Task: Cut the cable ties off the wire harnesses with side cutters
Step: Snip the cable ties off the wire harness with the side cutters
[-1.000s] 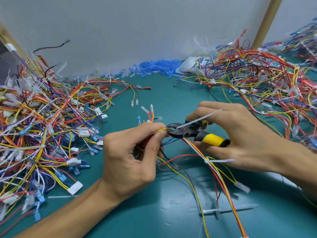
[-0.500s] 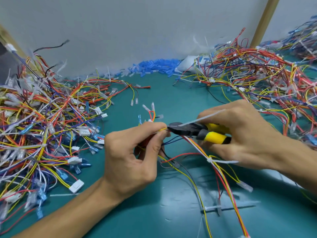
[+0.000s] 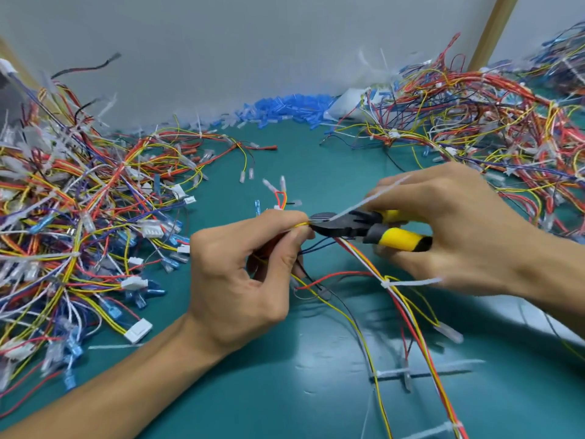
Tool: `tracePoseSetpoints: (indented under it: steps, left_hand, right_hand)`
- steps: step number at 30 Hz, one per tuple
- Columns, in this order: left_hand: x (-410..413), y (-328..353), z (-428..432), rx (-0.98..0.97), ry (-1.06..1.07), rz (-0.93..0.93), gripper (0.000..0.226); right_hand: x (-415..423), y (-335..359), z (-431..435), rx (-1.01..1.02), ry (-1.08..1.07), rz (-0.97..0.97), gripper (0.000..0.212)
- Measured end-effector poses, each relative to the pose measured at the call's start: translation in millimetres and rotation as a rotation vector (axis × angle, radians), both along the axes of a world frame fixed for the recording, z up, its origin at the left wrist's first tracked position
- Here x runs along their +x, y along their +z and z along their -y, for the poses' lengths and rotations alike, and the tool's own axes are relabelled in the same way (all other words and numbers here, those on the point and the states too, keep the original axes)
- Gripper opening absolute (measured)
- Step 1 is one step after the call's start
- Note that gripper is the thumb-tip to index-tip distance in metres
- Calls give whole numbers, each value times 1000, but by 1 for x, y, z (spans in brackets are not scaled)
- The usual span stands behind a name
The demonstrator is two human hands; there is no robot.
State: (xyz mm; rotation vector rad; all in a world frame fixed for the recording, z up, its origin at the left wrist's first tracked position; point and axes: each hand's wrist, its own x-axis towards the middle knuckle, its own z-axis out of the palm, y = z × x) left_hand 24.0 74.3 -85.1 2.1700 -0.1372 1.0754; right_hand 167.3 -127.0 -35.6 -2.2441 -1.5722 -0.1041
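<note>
My left hand point(image 3: 243, 280) pinches a wire harness point(image 3: 408, 315) of red, yellow, white and black wires between thumb and forefinger at the middle of the green mat. My right hand point(image 3: 452, 229) grips the side cutters point(image 3: 364, 228), which have black jaws and yellow-and-black handles. The jaws are closed at the harness right beside my left fingertips, on a white cable tie point(image 3: 367, 199) whose tail slants up to the right. A second white cable tie point(image 3: 408, 282) wraps the harness lower down, below my right hand. More ties sit on the wires near the front edge.
A big tangle of loose harnesses with white connectors point(image 3: 79, 236) covers the left of the green mat point(image 3: 253, 391). Another tangle point(image 3: 493, 122) fills the back right. Blue terminal sleeves point(image 3: 285, 109) lie along the grey wall. A wooden post point(image 3: 490, 30) stands at the back right.
The cutter jaws, open one second ago, have closed at the tie beside my left fingertips. My right hand has shifted slightly right and up. My left hand has kept its pinch.
</note>
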Motion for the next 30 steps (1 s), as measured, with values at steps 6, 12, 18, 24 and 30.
tracePoseSetpoints:
  steps: [6, 12, 18, 24, 30]
  left_hand:
    - [-2, 0, -1, -7, 7, -7, 23]
    - [-1, 1, 0, -10, 18, 3, 19]
    - [1, 2, -2, -25, 73, 28, 17]
    - [0, 2, -2, -12, 93, 27, 16]
    - [0, 4, -1, -10, 101, 19, 14]
  right_hand:
    - [-2, -1, 0, -32, -4, 2, 7]
    - [3, -4, 1, 1, 9, 13, 11]
    - [10, -1, 3, -19, -5, -3, 8]
    - [8, 1, 3, -30, -15, -12, 8]
    - [8, -1, 3, 4, -14, -6, 4]
